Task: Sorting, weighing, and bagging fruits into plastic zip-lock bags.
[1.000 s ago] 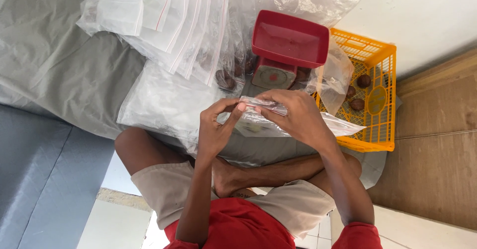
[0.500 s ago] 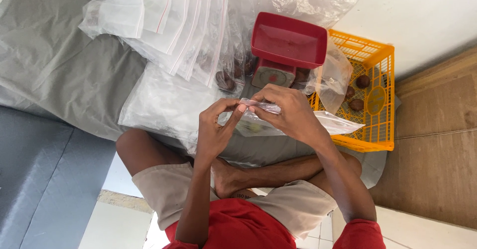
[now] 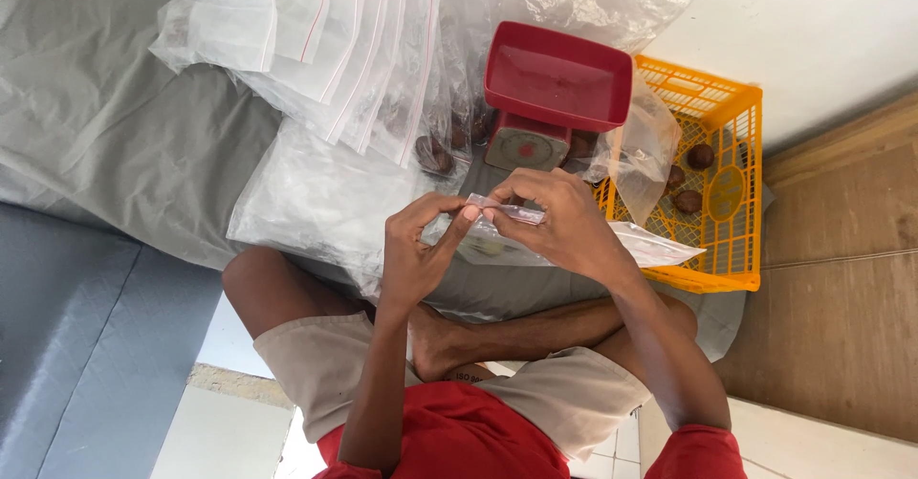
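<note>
Grey plastic sheeting (image 3: 115,125) covers the floor, and clear zip bags with red strips (image 3: 335,49) lie left of the red kitchen scale with a rectangular tray (image 3: 553,92). Below the scale, the left hand (image 3: 416,254) and the right hand (image 3: 564,226) pinch shut on the small clear plastic bag (image 3: 507,213). Right of the scale stands the yellow plastic basket (image 3: 741,154).

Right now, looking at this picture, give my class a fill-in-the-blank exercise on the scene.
1. Both the left hand and the right hand pinch a clear plastic ____.
2. The tray on the kitchen scale is ____.
3. The crate beside the scale is coloured ____.
Missing words: bag; red; yellow.
</note>
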